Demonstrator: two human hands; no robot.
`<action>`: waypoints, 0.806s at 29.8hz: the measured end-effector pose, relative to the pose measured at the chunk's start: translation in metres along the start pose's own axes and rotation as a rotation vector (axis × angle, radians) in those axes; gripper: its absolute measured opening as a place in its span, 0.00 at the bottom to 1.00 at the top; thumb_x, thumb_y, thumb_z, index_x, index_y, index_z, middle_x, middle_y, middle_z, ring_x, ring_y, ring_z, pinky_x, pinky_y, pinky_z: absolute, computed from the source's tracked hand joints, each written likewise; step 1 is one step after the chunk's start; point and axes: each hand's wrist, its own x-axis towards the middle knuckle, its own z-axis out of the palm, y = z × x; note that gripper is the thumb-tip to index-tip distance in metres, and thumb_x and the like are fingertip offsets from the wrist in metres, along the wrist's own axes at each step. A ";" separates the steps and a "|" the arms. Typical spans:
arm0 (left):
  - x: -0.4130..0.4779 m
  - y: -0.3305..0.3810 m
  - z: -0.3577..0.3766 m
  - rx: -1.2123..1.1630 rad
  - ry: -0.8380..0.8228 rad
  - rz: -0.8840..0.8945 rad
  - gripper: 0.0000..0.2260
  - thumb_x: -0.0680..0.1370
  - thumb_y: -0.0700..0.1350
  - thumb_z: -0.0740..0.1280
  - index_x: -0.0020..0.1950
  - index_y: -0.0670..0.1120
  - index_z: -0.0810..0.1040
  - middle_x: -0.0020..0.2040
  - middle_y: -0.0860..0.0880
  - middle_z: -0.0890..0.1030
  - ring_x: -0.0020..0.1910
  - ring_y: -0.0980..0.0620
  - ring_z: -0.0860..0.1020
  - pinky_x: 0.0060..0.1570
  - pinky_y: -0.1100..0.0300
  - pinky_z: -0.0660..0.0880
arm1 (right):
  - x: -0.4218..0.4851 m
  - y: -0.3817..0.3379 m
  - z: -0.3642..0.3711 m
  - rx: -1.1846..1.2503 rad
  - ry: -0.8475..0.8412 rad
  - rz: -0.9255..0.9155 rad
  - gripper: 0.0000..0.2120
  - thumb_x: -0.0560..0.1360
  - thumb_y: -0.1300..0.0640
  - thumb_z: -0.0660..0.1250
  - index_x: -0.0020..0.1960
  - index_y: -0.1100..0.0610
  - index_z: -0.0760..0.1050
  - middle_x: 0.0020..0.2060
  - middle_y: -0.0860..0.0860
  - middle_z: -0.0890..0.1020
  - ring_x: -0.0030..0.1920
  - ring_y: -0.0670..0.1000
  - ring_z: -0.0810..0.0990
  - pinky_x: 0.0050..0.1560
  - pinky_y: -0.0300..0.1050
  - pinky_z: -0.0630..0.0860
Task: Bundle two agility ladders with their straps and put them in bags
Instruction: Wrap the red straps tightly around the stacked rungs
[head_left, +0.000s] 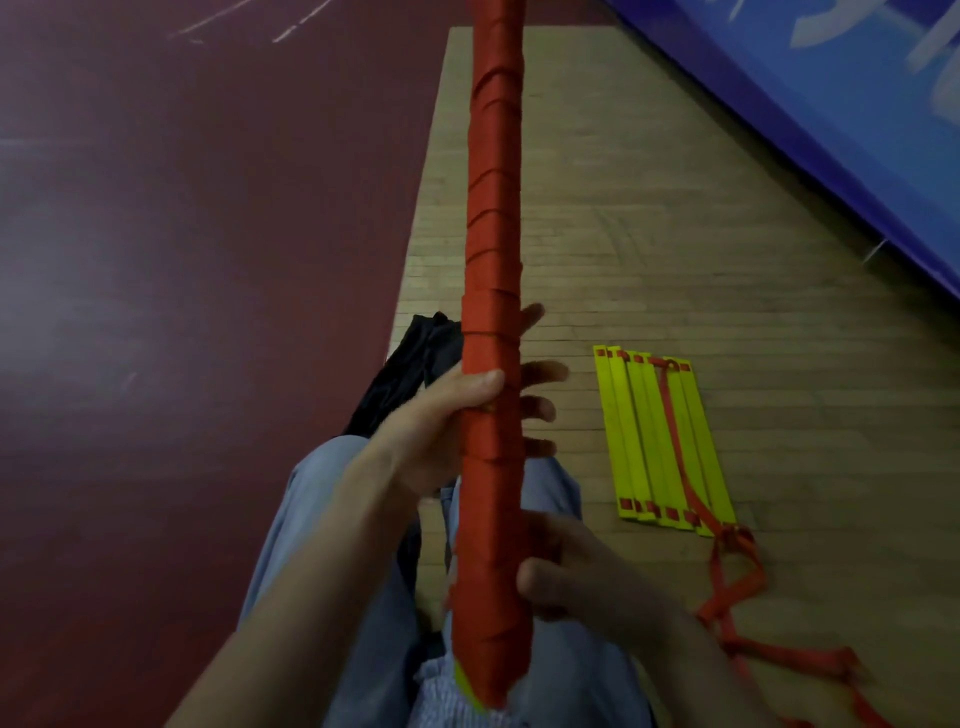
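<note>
- A long bundled ladder, wound all over in red strap, runs up the middle of the frame, its long axis nearly vertical, from the person's lap to past the top edge.
- The left hand is clamped round its middle, thumb in front, fingers showing on the right side.
- The right hand grips it lower down, near the bottom end, where a bit of yellow shows.
- The second ladder lies flat on the wooden floor at right of centre, yellow rungs stacked side by side, long axis running up-frame.
- Its loose red strap trails towards the lower right corner.
- A black bag lies behind the left hand.
- Dark red flooring fills the left; a blue mat bounds the upper right, with bare wood between.
</note>
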 end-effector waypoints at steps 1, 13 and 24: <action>-0.001 0.006 0.002 0.091 -0.007 -0.003 0.37 0.54 0.53 0.81 0.61 0.51 0.73 0.47 0.49 0.81 0.42 0.53 0.81 0.40 0.56 0.79 | 0.001 -0.004 0.000 -0.016 0.061 0.003 0.25 0.58 0.34 0.71 0.46 0.50 0.79 0.31 0.41 0.80 0.33 0.39 0.74 0.31 0.28 0.66; 0.023 -0.011 0.008 -0.375 -0.048 0.074 0.27 0.56 0.32 0.68 0.54 0.45 0.70 0.32 0.53 0.70 0.25 0.59 0.69 0.25 0.67 0.70 | 0.003 -0.022 -0.024 -0.259 0.180 0.053 0.29 0.50 0.35 0.77 0.45 0.50 0.78 0.36 0.43 0.84 0.39 0.40 0.82 0.41 0.36 0.78; 0.015 0.012 0.015 0.400 0.687 0.305 0.17 0.68 0.39 0.73 0.54 0.46 0.72 0.36 0.50 0.78 0.29 0.58 0.78 0.29 0.63 0.75 | 0.005 -0.019 -0.007 -0.587 0.476 -0.137 0.06 0.66 0.44 0.73 0.39 0.45 0.79 0.35 0.44 0.83 0.35 0.42 0.80 0.38 0.37 0.76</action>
